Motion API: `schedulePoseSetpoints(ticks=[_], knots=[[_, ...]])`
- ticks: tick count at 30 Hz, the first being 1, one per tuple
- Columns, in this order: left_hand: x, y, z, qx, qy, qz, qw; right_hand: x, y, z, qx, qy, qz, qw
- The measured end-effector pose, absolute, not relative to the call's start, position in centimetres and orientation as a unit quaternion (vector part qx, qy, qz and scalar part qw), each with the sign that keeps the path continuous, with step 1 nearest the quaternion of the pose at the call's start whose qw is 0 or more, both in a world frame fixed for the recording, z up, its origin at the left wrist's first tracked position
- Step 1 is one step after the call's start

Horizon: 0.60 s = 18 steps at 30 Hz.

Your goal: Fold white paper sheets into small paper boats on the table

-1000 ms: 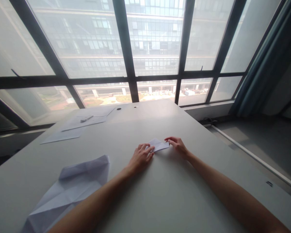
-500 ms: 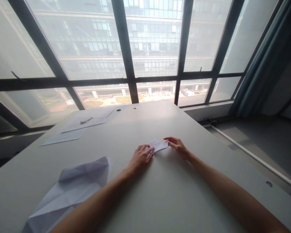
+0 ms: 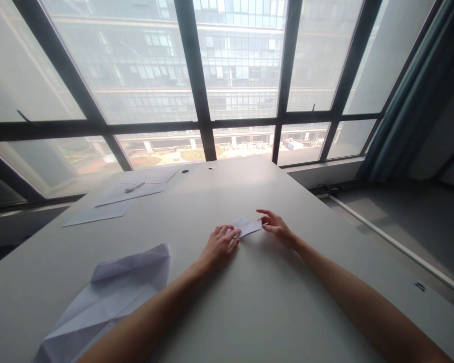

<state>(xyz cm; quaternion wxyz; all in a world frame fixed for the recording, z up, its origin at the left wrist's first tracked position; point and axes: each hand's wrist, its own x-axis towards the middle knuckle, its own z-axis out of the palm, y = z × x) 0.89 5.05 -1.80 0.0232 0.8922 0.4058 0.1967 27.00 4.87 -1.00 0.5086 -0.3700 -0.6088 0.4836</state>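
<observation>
A small folded piece of white paper (image 3: pixel 248 228) lies on the white table, its right part raised a little. My left hand (image 3: pixel 220 243) is closed over its left end, fingertips on top and thumb by the near edge. At the opposite end my right hand (image 3: pixel 277 228) pinches the right corner between thumb and fingers, with the index finger lifted away. Part of the paper's left side is hidden under my left fingers. A larger creased sheet of paper (image 3: pixel 124 287) rests left of my left forearm, which covers some of it.
Several flat white sheets (image 3: pixel 109 201) lie at the table's far left, with a small white object (image 3: pixel 134 187) on top. Round holes (image 3: pixel 185 171) pierce the far end of the table (image 3: pixel 227 186). Windows stand beyond, and a blue curtain (image 3: pixel 404 101) hangs at right.
My right index finger has lifted slightly higher off the folded paper. The left hand and the large creased sheet stay where they were.
</observation>
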Motion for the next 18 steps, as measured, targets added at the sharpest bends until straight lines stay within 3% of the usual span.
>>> schedulePoseSetpoints(ticks=[18], knots=[[0.77,5.02,-1.91,0.888,0.41,0.206,0.035,27.01,5.42,-1.55,-0.454,-0.646,0.413,0.454]])
